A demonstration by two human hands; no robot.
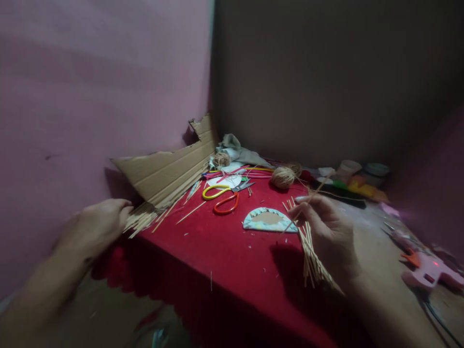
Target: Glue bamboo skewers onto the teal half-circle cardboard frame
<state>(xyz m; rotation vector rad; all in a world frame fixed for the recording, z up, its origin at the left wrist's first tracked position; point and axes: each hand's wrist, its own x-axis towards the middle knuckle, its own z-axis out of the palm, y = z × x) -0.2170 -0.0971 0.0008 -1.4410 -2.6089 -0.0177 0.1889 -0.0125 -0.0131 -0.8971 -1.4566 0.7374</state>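
Observation:
My right hand (326, 232) pinches a thin wooden stick (321, 184) between thumb and fingers, slanting down to the left. Just beneath that hand lies a loose bundle of similar sticks (310, 261). To its left, on the red cloth, rests a half-round cardboard piece (267, 220) edged with gathered pale blue fabric. My left hand (103, 220) is at the near end of a pile of sticks (141, 220) at the table's left edge. Its fingers are curled in, and their tips are hidden, so what they grip does not show.
Scissors (232, 198) with yellow and red handles lie mid-table. Balls of twine (283, 178) sit farther back. A cardboard sheet (170, 169) leans on the left wall. At right, a pink glue gun (431, 270) with a lit red light trails a cord.

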